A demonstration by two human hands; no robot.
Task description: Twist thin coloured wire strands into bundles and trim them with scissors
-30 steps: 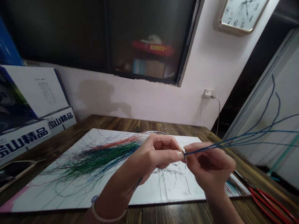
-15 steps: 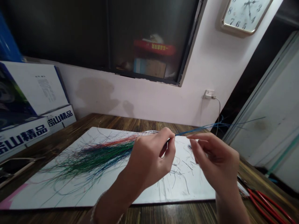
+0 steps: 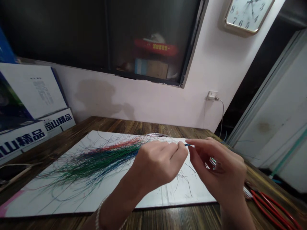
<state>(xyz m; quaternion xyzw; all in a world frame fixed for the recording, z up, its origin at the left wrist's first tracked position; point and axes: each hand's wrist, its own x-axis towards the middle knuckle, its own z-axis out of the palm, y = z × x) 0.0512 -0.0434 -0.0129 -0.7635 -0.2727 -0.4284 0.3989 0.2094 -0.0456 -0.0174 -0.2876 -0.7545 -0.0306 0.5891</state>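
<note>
Head view: left hand (image 3: 158,163) curled, pinching blue strand (image 3: 186,144) — right hand (image 3: 222,172) half-open, index fingertip touching strand end

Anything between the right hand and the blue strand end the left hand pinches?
Nothing visible. The left hand pinches the blue strand end; the right hand has its fingertips right at it, above the white board.

Both hands meet close together in front of the person, the forearms rising from the lower edge of the view. The left hand (image 3: 158,163) is curled into a loose fist, thumb and forefinger pinched tight at the tip. The right hand (image 3: 222,172) faces it, forefinger and thumb stretched toward the left fingertips and slightly parted, the remaining fingers loosely bent.
</note>
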